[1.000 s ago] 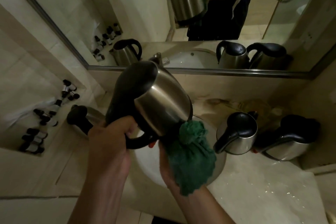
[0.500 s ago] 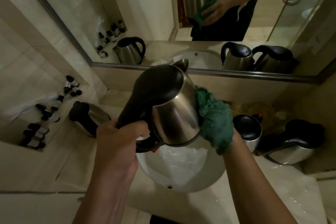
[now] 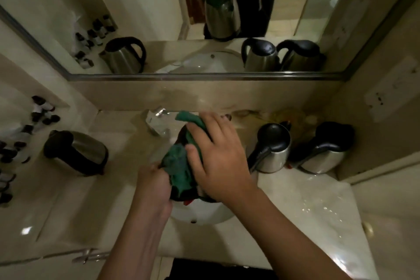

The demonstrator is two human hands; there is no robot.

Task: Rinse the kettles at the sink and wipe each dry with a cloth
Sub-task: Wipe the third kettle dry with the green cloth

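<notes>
Mid-frame over the sink (image 3: pixel 204 217), left hand (image 3: pixel 152 183) grips the kettle (image 3: pixel 181 195) steady so the right hand (image 3: pixel 218 157), clutching the green cloth (image 3: pixel 179 166), can wipe its top.

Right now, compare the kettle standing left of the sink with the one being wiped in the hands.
The left kettle stands alone on the counter, untouched; the held kettle is gripped over the sink by the left hand. The left kettle's steel body shows plainly; the held kettle is mostly hidden under the green cloth, which the right hand presses on it. Both have black handles; in the mirror the held one shows a steel body too.
</notes>
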